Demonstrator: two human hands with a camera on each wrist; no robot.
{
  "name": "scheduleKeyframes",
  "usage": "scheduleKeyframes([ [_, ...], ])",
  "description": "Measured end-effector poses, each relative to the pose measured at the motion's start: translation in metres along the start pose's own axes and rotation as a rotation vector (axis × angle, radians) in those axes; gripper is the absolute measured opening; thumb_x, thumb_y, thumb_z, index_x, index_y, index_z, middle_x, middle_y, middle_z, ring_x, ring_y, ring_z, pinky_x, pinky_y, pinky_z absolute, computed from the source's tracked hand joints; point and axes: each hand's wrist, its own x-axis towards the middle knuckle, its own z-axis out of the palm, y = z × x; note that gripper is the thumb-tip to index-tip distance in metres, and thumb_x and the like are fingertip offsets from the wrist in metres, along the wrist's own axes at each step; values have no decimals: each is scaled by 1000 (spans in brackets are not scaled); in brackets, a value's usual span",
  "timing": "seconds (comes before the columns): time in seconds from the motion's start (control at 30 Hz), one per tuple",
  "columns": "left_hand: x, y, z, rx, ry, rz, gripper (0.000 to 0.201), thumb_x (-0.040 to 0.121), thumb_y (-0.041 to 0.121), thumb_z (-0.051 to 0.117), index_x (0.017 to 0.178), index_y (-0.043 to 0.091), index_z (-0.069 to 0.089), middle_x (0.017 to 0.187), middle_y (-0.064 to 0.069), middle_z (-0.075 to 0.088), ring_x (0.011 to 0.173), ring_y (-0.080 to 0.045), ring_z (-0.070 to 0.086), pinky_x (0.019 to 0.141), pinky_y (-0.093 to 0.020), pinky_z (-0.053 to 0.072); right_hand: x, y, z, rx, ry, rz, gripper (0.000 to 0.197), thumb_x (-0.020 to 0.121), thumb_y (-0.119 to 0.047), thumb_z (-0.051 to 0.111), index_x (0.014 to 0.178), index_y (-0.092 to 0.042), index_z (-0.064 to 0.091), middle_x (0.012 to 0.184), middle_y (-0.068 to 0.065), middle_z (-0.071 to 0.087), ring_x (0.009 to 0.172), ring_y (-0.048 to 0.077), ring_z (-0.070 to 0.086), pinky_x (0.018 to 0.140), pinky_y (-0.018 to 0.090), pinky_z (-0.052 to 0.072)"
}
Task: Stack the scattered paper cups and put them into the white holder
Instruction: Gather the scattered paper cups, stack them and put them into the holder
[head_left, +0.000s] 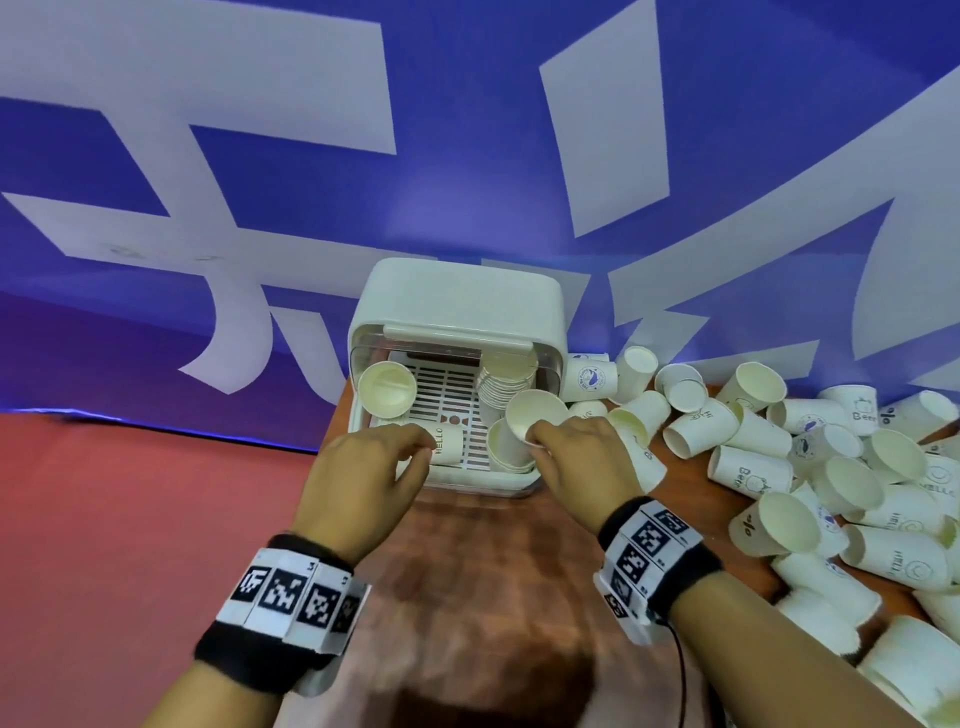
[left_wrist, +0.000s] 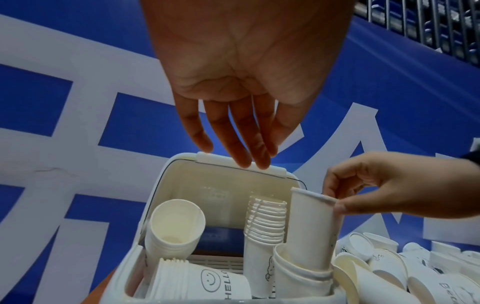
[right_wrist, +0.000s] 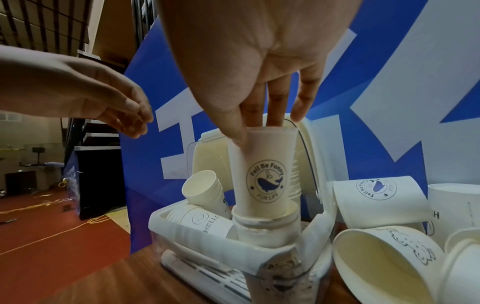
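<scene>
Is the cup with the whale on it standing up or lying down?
Standing up. The whale cup sits rim upward, its bottom nested in another cup inside the white holder, with the right hand pinching its rim.

Head view is evenly lit, soft indoor light, no hard shadows — the blue banner (head_left: 467, 182) bows from wide-angle distortion, and the cups (head_left: 831, 493) smear toward the lower right edge. Both wrist views are dimmer and a bit noisy. My left hand (left_wrist: 241, 67) and my right hand (right_wrist: 254, 61) loom large, underlit, palms in shade — fingertips soft with blur. Faint glare on the table (head_left: 493, 571) in front of me.
</scene>
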Motion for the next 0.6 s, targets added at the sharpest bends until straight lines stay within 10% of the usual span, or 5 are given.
scheduleKeyframes([
  [0.13,1,-3,-1,-11,3,2,17,84,30,53,88,27,69,79,12,70,68,-12,63,58,-27,40,7,-1,9,-19,-68,22,26,56,-16,84,68,-20,62,50,1,58,50,23,57,53,28,45],
  [0.33,1,-2,-1,5,-8,-3,8,86,21,63,89,24,70,80,11,71,70,-15,64,60,-26,40,11,1,21,19,-273,29,22,91,-18,45,109,-16,58,100,11,65,99,30,54,84,34,36],
  [0.6,8,11,2,2,-86,9,11,89,25,56,91,26,68,86,12,70,74,-12,61,59,-25,36,-9,11,7,160,-171,123,29,90,-20,51,117,-20,60,114,4,65,106,26,55,88,36,37],
])
